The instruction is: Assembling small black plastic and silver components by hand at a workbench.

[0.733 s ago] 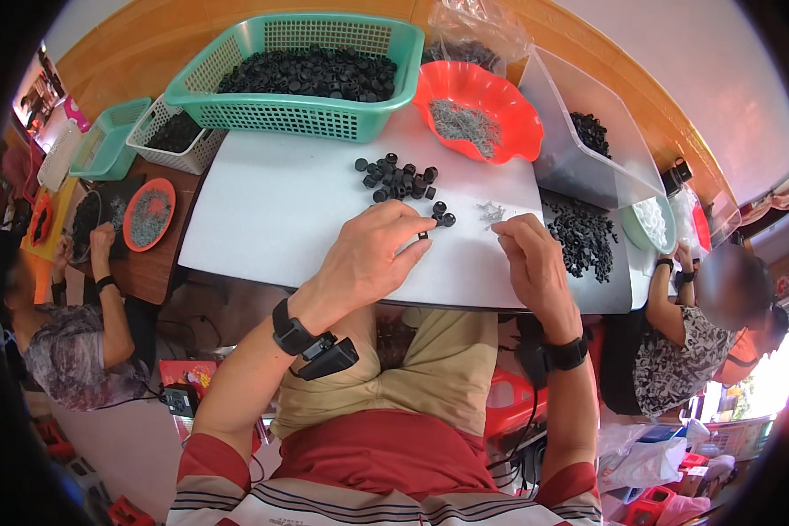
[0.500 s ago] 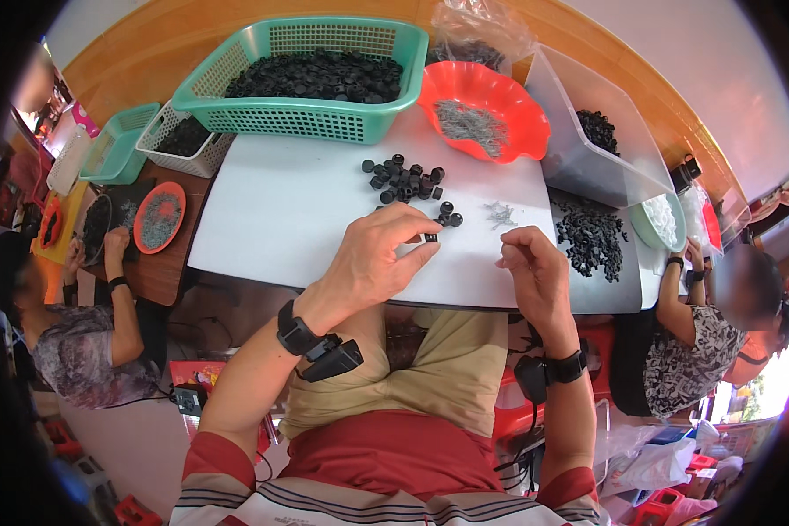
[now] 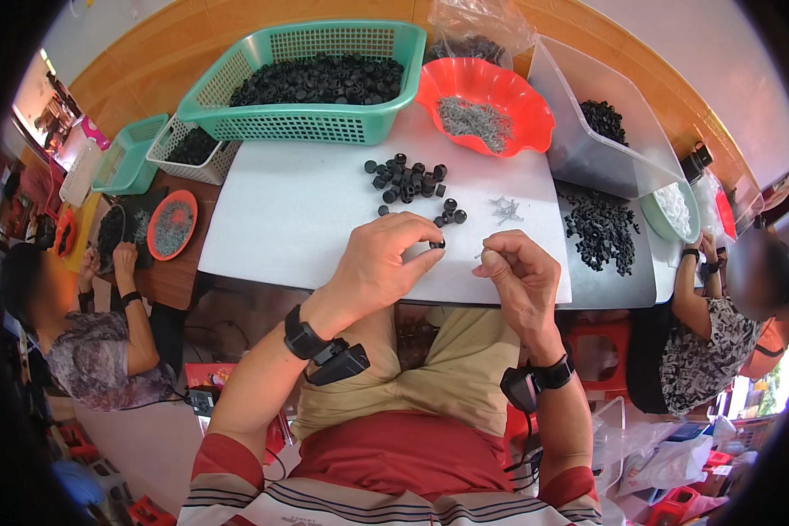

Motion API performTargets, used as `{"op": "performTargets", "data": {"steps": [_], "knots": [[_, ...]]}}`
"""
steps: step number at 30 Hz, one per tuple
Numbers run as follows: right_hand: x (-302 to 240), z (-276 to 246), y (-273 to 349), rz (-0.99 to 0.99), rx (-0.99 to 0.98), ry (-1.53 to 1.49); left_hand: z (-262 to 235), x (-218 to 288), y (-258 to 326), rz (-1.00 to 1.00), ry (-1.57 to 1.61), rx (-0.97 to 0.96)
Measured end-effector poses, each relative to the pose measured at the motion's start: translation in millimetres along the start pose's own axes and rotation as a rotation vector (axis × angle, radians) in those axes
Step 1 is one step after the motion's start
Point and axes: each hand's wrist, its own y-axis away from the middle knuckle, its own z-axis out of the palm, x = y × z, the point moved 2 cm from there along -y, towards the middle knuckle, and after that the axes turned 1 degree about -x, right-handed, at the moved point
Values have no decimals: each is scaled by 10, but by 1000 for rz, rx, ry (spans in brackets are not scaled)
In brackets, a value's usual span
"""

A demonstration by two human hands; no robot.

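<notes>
Between the thumb and fingers of my left hand is a small black plastic cap, held just above the white tabletop sheet. My right hand faces it from the right, thumb and forefinger pinched on a thin silver screw whose tip barely shows. A small gap separates the two hands. Beyond them lies a loose cluster of black caps, with a few strays nearer my left fingertips. A little heap of silver screws lies behind my right hand.
At the back stand a green basket of black parts, a red scalloped bowl of screws and a clear bin. Small black pieces cover a dark mat at right. Co-workers sit on both sides, a person at left and another at right.
My right hand has moved left and slightly closer to my left hand, turning so that the pinched screw points toward the cap. My left hand keeps the cap almost in place.
</notes>
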Motion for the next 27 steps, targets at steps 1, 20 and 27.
{"op": "performTargets", "data": {"steps": [1, 20, 27], "knots": [[10, -7, 3, -1, 2, -3, 8, 2, -1, 5, -110, -2], [66, -83, 76, -29, 35, -33, 166, 11, -238, -161, -382, 61], [65, -98, 88, -12, 47, -83, 143, -28, -375, -264, -395, -49]]}}
